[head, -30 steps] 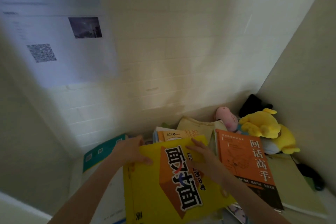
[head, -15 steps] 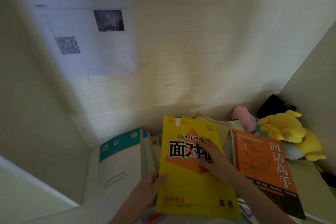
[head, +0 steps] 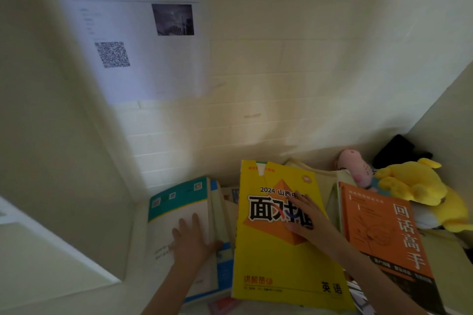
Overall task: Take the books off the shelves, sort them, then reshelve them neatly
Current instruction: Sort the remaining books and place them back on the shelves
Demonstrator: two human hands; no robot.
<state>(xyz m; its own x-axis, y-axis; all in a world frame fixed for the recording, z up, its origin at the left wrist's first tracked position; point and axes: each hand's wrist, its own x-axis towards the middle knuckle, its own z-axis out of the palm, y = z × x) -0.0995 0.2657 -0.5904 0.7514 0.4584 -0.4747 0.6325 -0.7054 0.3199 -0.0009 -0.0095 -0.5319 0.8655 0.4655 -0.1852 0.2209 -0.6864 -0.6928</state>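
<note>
Books (head: 222,212) are spread flat in a shelf corner, apparently so that covers can be read and sorted before reshelving. A large yellow glossy paperback workbook (head: 276,258) is laid face up on top of others, and it is pressed under the right hand (head: 307,220), whose fingers are straight and spread over the black title; the pressure is judged to keep the slippery cover from sliding off the pile. Its long axis runs away from the person toward the wall, with the top edge at the far end beyond the fingertips and the bottom edge nearest the wrist, so the title reads upright. Just to the outer side of it, a teal-and-white softcover book (head: 179,202) is held down by the left hand (head: 192,240), flat with fingers extended, nothing being gripped. Beyond the right forearm, on its outer side, an orange paperback (head: 384,233) is laid roughly parallel. Farther past that hand, a yellow plush toy (head: 419,192) and a pink plush toy (head: 354,169) are wedged into the corner.
</note>
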